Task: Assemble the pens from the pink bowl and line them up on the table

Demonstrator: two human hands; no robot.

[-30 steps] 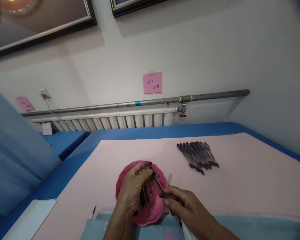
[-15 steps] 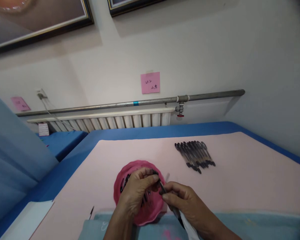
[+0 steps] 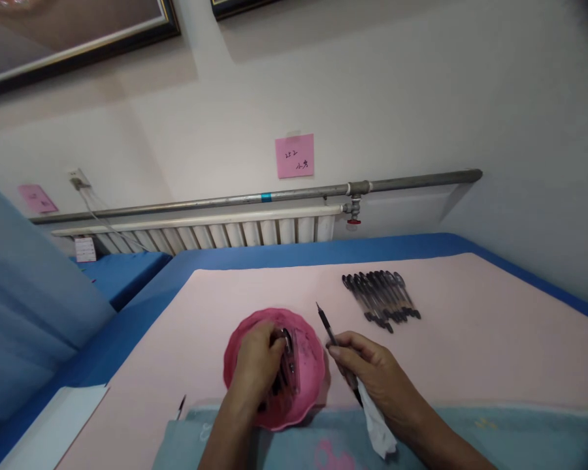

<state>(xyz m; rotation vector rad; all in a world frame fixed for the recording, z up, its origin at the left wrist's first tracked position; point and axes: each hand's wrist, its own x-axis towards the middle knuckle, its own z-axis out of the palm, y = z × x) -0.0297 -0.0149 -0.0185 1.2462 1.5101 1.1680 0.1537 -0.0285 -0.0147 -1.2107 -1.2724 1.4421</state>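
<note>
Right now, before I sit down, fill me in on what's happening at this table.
A person is handling pens. Their right hand holds a pen, its point bare and aimed up and away, along with a white tissue. Their left hand reaches into a pink bowl of dark and clear pieces; its grip is hidden. Beyond the right hand, a row of pens lies side by side on the pink tabletop.

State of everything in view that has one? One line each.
Bare right hand: closed around pen.
Slim black pen: held, pointed tip exposed.
White crumpled tissue: hanging from right hand.
Bare left hand: over bowl, grasp hidden.
Pink scalloped bowl: upright, holding dark and clear pieces.
Row of black-and-clear pens: lying side by side.
Red-handled metal valve: open or shut, can't tell.
White wall socket: plug in.
</note>
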